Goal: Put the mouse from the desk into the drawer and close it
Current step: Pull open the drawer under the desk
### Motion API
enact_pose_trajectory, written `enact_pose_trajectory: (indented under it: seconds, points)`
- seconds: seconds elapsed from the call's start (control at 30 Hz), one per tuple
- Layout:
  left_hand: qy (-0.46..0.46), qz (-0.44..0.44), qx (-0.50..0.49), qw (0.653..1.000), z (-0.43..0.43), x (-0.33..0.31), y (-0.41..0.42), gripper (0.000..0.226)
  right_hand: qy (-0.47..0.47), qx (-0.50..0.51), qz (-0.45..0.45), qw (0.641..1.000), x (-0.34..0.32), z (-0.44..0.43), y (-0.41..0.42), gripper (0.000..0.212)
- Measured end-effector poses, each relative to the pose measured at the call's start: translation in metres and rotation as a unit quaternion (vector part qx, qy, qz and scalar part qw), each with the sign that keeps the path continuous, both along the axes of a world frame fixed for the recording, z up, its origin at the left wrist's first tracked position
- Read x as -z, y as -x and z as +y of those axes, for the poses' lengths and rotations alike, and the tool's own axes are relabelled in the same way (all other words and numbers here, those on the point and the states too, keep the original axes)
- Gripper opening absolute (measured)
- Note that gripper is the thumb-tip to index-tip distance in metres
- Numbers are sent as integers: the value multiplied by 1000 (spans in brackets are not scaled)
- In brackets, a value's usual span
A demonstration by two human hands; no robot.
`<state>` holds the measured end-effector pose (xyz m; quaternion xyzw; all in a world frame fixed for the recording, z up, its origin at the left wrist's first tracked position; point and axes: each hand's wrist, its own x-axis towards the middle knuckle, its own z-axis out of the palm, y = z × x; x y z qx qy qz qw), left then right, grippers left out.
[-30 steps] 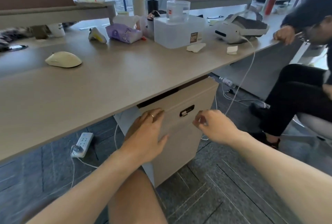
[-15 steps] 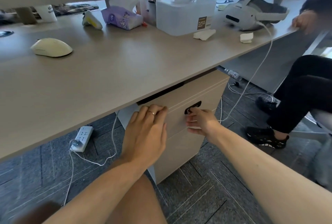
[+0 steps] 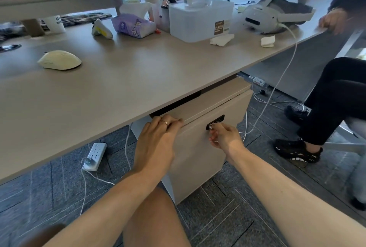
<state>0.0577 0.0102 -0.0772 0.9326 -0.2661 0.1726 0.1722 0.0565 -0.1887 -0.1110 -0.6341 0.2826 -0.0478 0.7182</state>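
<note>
A cream mouse [image 3: 59, 60] lies on the grey-brown desk [image 3: 122, 80] at the left, far from both hands. Under the desk stands a beige drawer cabinet [image 3: 200, 147] whose top drawer looks shut. My left hand [image 3: 156, 143] lies flat on the drawer front, fingertips curled over its top edge. My right hand [image 3: 224, 136] pinches a small metal key at the black lock plate [image 3: 215, 121] on the drawer front.
On the desk stand a clear plastic box [image 3: 200, 21], a purple tissue pack [image 3: 132, 26] and a white headset [image 3: 275, 16] with a cable hanging down. A power strip [image 3: 95, 155] lies on the carpet. Another person sits at the right [image 3: 332, 96].
My right hand has moved left from beside the cabinet to the lock plate and closed on the key. My left hand slid up to the drawer's top edge.
</note>
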Motion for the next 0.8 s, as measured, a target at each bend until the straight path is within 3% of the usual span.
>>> enact_pose_trajectory:
  seconds: [0.17,0.57,0.8]
  points:
    - [57,43,31,997,6,-4,-4,77,26,22,-5,999,2,-14,58,28]
    - [44,43,37,997,5,-6,-3,73,58,75,36,995,6,-52,175,34]
    - [29,34,36,998,4,-3,6,77,55,91,36,994,10,-60,204,30]
